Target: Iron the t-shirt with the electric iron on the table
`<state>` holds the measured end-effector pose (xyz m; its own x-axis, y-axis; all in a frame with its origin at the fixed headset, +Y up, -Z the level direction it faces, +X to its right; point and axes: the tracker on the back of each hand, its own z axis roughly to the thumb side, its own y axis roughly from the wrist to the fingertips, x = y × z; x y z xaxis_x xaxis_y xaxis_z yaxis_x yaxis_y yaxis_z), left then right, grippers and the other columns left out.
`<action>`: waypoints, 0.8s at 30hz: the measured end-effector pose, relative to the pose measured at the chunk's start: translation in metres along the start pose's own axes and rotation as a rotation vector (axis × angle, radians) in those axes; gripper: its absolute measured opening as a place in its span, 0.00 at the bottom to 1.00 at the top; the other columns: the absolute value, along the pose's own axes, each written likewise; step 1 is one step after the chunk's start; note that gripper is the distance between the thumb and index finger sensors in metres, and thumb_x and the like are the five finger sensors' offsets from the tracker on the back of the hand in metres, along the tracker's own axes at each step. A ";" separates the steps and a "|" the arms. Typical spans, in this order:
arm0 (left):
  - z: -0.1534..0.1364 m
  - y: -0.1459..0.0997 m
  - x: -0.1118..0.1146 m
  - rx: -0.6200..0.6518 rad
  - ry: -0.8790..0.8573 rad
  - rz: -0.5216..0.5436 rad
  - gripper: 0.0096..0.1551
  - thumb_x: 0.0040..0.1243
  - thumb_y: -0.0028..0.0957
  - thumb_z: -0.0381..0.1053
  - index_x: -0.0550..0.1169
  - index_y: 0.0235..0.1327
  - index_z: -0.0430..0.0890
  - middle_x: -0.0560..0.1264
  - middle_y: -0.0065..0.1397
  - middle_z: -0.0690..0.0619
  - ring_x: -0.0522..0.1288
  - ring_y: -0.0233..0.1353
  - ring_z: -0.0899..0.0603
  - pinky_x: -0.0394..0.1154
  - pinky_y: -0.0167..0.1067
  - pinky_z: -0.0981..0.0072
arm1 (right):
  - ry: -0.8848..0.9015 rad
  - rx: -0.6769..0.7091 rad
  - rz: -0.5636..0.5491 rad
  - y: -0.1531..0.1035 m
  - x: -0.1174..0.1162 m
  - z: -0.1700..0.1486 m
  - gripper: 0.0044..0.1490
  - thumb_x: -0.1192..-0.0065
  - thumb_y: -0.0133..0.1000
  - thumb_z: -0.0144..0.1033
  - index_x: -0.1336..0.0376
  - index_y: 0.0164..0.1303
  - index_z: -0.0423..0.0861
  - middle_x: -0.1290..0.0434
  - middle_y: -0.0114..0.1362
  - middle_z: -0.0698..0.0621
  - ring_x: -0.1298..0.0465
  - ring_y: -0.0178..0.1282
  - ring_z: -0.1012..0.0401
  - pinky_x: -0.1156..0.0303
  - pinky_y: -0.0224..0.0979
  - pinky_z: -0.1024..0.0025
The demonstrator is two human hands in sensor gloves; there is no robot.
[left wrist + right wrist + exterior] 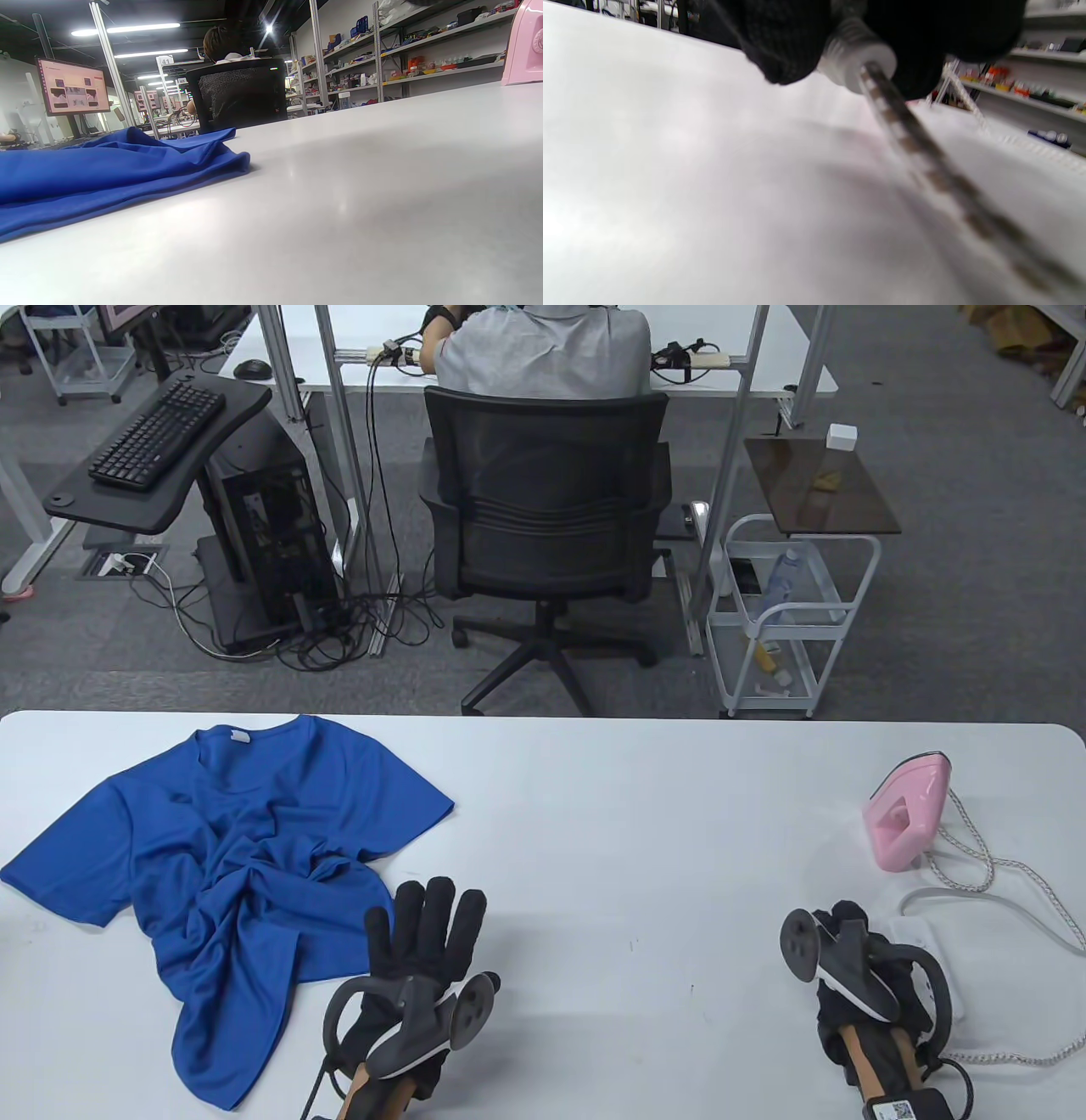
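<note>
Lab office, stocked shelving [424, 51], workstation monitor [72, 87]

The table view is bright and sharp. Soft grey shadows lie on the white table [594, 831] under both hands near its front edge. In the left wrist view, long ceiling lights [127, 29] glow and shine on the table. The right wrist view is very blurry, with the cord [925, 144] smeared.

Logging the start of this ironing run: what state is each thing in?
t-shirt: crumpled, bunched at the middle, lying on the table.
iron: upright on its heel, untouched.
cord: loose, looped.
left hand: fingers spread flat.
right hand: grips the cord's plug end.
</note>
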<state>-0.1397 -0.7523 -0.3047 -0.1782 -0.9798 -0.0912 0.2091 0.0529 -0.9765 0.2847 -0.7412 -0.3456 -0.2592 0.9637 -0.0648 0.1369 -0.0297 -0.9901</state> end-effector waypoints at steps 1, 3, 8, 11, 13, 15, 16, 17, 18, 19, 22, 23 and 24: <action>0.000 0.000 0.000 0.001 -0.003 -0.005 0.61 0.44 0.52 0.72 0.26 0.75 0.51 0.34 0.87 0.41 0.40 0.85 0.27 0.44 0.74 0.27 | -0.016 -0.002 -0.012 -0.001 0.003 -0.003 0.41 0.30 0.51 0.29 0.42 0.76 0.45 0.40 0.80 0.35 0.16 0.54 0.47 0.20 0.57 0.52; 0.000 0.000 0.000 0.002 -0.016 -0.011 0.60 0.44 0.52 0.72 0.26 0.76 0.51 0.34 0.87 0.41 0.40 0.85 0.27 0.44 0.74 0.26 | -0.037 -0.004 -0.024 -0.003 0.007 -0.012 0.42 0.31 0.51 0.29 0.44 0.77 0.40 0.37 0.77 0.31 0.16 0.57 0.48 0.20 0.60 0.54; 0.000 0.000 0.000 0.002 -0.009 -0.013 0.60 0.44 0.52 0.72 0.26 0.76 0.51 0.34 0.87 0.41 0.40 0.85 0.27 0.44 0.74 0.26 | 0.061 -0.051 0.007 -0.008 0.004 -0.043 0.40 0.32 0.51 0.28 0.41 0.76 0.42 0.34 0.75 0.32 0.17 0.61 0.50 0.20 0.63 0.55; 0.000 0.000 0.000 0.002 -0.014 -0.013 0.60 0.44 0.52 0.72 0.26 0.76 0.51 0.34 0.87 0.41 0.40 0.85 0.27 0.44 0.74 0.26 | 0.134 -0.099 0.023 -0.011 0.006 -0.061 0.38 0.34 0.51 0.28 0.38 0.75 0.47 0.34 0.75 0.34 0.18 0.62 0.51 0.21 0.65 0.55; 0.001 0.000 0.000 0.003 -0.011 -0.011 0.60 0.44 0.52 0.72 0.26 0.76 0.51 0.34 0.87 0.40 0.40 0.85 0.27 0.44 0.74 0.26 | 0.164 -0.142 0.014 -0.012 0.008 -0.073 0.36 0.35 0.51 0.28 0.37 0.74 0.48 0.33 0.73 0.34 0.18 0.62 0.51 0.21 0.64 0.55; 0.001 0.000 0.000 0.005 -0.009 -0.012 0.60 0.44 0.52 0.72 0.26 0.76 0.51 0.34 0.87 0.41 0.39 0.85 0.27 0.44 0.74 0.26 | 0.194 -0.167 0.026 -0.014 0.006 -0.082 0.36 0.36 0.51 0.28 0.36 0.73 0.48 0.32 0.73 0.34 0.18 0.61 0.51 0.22 0.63 0.54; 0.001 0.000 0.000 0.006 -0.008 -0.013 0.60 0.44 0.52 0.72 0.26 0.76 0.51 0.34 0.87 0.41 0.40 0.85 0.27 0.44 0.74 0.27 | 0.219 -0.182 0.027 -0.016 0.004 -0.087 0.36 0.37 0.51 0.28 0.36 0.73 0.48 0.32 0.72 0.34 0.18 0.60 0.50 0.22 0.62 0.53; 0.001 0.000 0.000 0.008 -0.007 -0.014 0.60 0.44 0.52 0.72 0.26 0.76 0.51 0.35 0.87 0.41 0.40 0.85 0.27 0.44 0.74 0.27 | 0.231 -0.191 0.025 -0.017 0.002 -0.090 0.35 0.37 0.51 0.28 0.36 0.73 0.47 0.31 0.72 0.34 0.18 0.59 0.49 0.22 0.61 0.52; 0.002 0.000 0.000 0.011 -0.006 -0.017 0.60 0.44 0.52 0.72 0.27 0.76 0.51 0.35 0.87 0.41 0.40 0.85 0.27 0.44 0.74 0.26 | 0.230 -0.213 0.033 -0.017 0.000 -0.094 0.35 0.37 0.51 0.28 0.35 0.72 0.47 0.30 0.71 0.34 0.18 0.59 0.49 0.22 0.61 0.52; 0.003 0.000 0.000 0.014 -0.003 -0.017 0.60 0.44 0.52 0.72 0.27 0.76 0.51 0.35 0.87 0.41 0.40 0.85 0.27 0.44 0.74 0.26 | 0.226 -0.231 0.045 -0.018 -0.002 -0.097 0.35 0.37 0.51 0.28 0.35 0.72 0.47 0.30 0.71 0.34 0.18 0.58 0.49 0.22 0.60 0.52; 0.004 0.000 -0.001 0.018 0.003 -0.014 0.60 0.44 0.52 0.72 0.27 0.76 0.51 0.35 0.87 0.41 0.40 0.85 0.27 0.44 0.74 0.27 | 0.239 -0.251 0.078 -0.018 -0.005 -0.101 0.34 0.37 0.51 0.28 0.35 0.72 0.47 0.30 0.71 0.34 0.18 0.58 0.48 0.22 0.60 0.51; 0.005 0.000 -0.001 0.019 0.003 -0.013 0.60 0.44 0.52 0.72 0.27 0.76 0.51 0.35 0.87 0.41 0.40 0.85 0.27 0.44 0.74 0.27 | 0.236 -0.259 0.103 -0.018 -0.006 -0.102 0.34 0.37 0.52 0.28 0.35 0.72 0.47 0.30 0.71 0.35 0.18 0.58 0.48 0.23 0.60 0.51; 0.005 0.000 -0.001 0.019 0.003 -0.013 0.60 0.44 0.52 0.72 0.27 0.76 0.51 0.35 0.87 0.41 0.40 0.85 0.27 0.44 0.74 0.26 | 0.232 -0.268 0.112 -0.018 -0.008 -0.102 0.34 0.37 0.52 0.28 0.35 0.73 0.47 0.30 0.71 0.35 0.19 0.58 0.48 0.23 0.60 0.51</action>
<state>-0.1350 -0.7521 -0.3038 -0.1840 -0.9797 -0.0794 0.2250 0.0366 -0.9737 0.3822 -0.7207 -0.3148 -0.0090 0.9938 -0.1106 0.4061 -0.0975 -0.9086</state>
